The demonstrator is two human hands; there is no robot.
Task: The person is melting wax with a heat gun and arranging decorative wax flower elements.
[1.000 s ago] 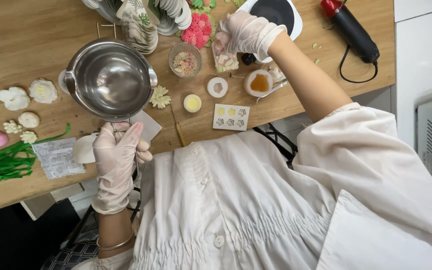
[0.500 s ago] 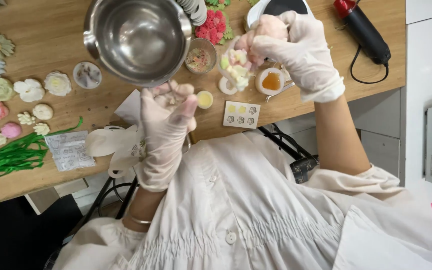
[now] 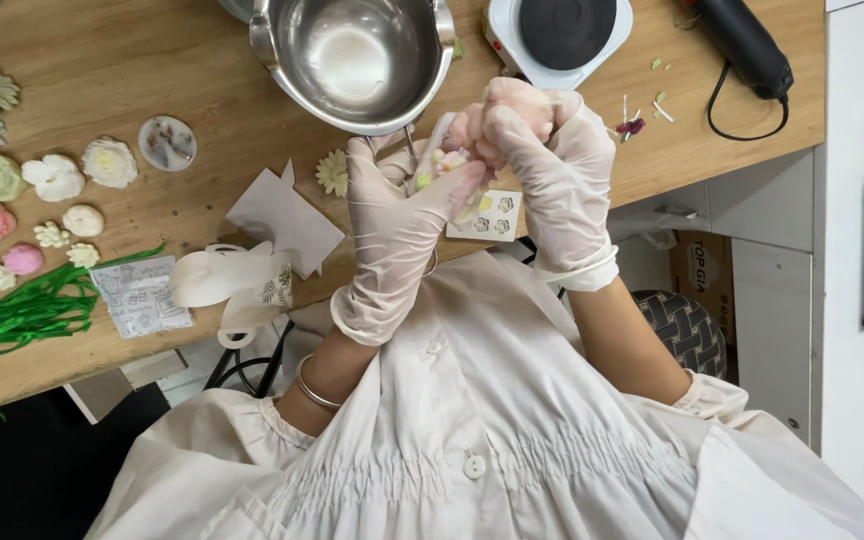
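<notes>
Over grained wood table (image 3: 102,60), gloved hands (image 3: 402,215) pinch petalled flower (image 3: 444,160).

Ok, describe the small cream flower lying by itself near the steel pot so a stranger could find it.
Start at the big steel pot at the top of the wooden table. Just below its rim, left of the gloved left hand, lies a small cream flower with many narrow petals. Unlike the flowers grouped at the table's left edge, it sits alone, beside a white paper piece.
</notes>
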